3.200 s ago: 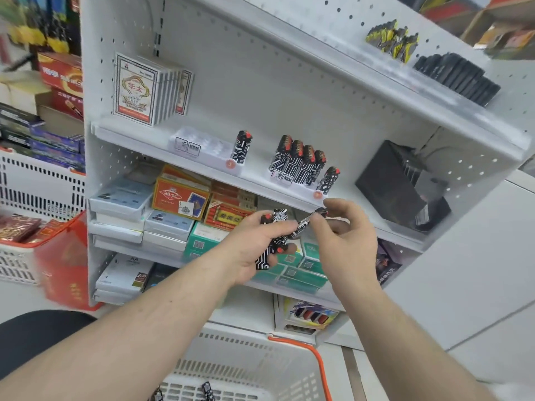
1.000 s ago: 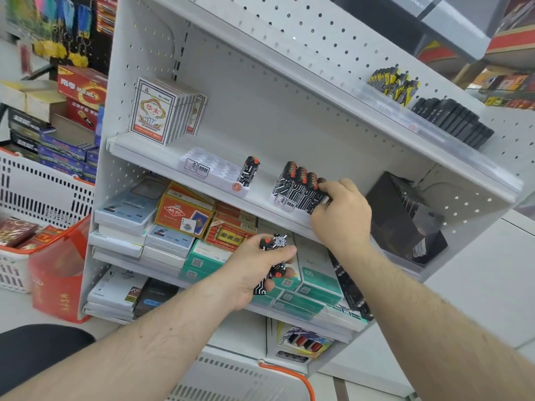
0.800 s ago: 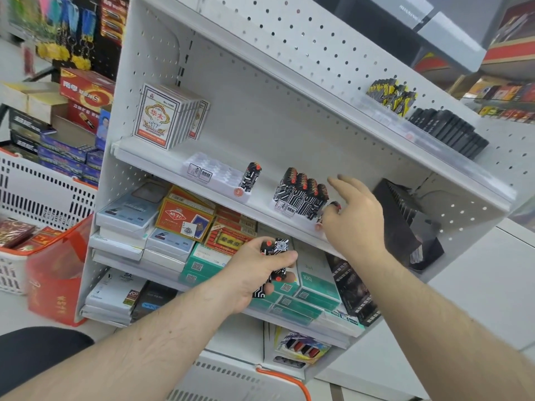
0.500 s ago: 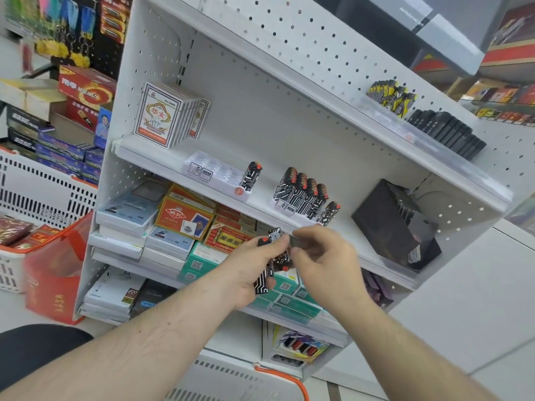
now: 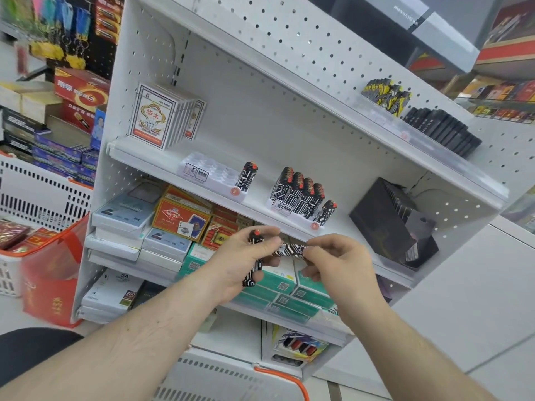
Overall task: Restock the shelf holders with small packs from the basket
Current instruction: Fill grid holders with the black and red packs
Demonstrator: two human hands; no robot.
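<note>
left hand point(image 5: 231, 266) is wrapped around a small black-and-white pack point(image 5: 254, 257) with a red top, held upright in front of the shelf point(image 5: 162, 153). right hand point(image 5: 338, 260) pinches a second pack point(image 5: 291, 250) by its end, lying sideways, its other end touching the left hand's fingers. just above them on the shelf, the right holder point(image 5: 301, 217) has a tight row of the same packs plus one at its front corner. the left holder point(image 5: 208, 172) only has one pack standing at its right end. basket point(image 5: 278, 377) rim, white with orange trim, sits at the bottom edge under the arms.
</note>
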